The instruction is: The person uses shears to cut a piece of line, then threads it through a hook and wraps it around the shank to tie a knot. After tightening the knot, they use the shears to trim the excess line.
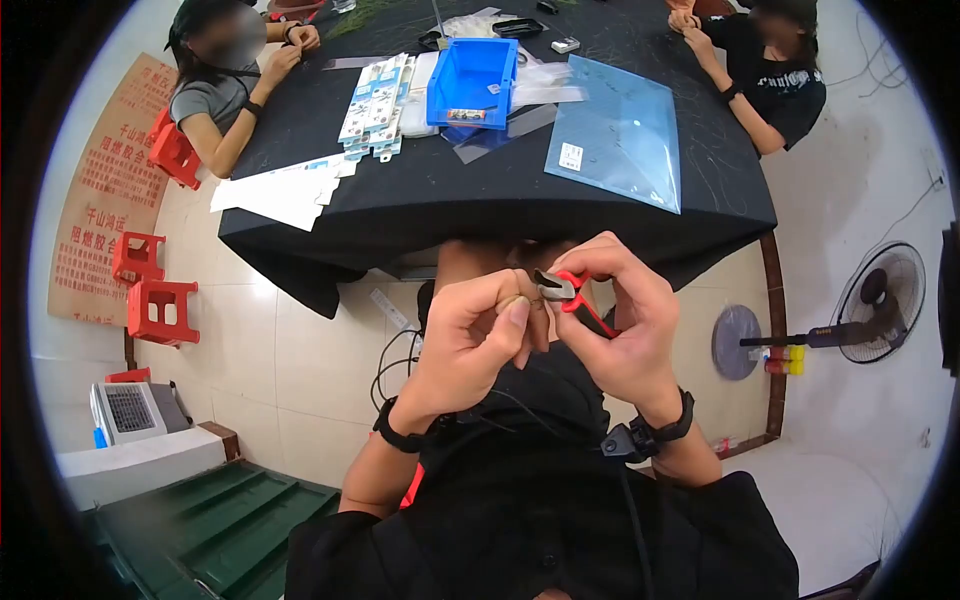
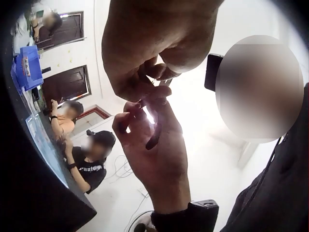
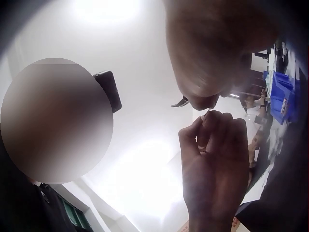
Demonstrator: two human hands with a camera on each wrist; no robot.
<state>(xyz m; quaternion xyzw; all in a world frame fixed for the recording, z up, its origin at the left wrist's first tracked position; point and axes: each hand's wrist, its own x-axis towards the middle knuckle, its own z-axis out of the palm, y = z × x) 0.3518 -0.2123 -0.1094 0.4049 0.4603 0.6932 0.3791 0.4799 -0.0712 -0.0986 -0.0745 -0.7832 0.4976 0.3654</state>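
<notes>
My right hand (image 1: 640, 325) grips a pair of small pliers (image 1: 600, 318) with red and black handles. Their dark metal jaws point left, right at the fingertips of my left hand (image 1: 465, 335). Between thumb and bent fingers, that left hand pinches a small thin piece (image 3: 208, 114), mostly hidden by the fingers; I cannot tell what it is. Both hands are raised in front of my body, close together, short of the table's near edge. In the left wrist view, a dark pliers handle (image 2: 153, 139) lies across the right palm.
Ahead stands a table with a black cloth (image 1: 440, 195). On it are a blue bin (image 1: 470, 85), printed cards (image 1: 378, 105), white sheets (image 1: 280, 190) and a blue clear folder (image 1: 620, 135). Two people sit at its far sides. A fan (image 1: 880, 300) stands at right, red stools (image 1: 163, 312) at left.
</notes>
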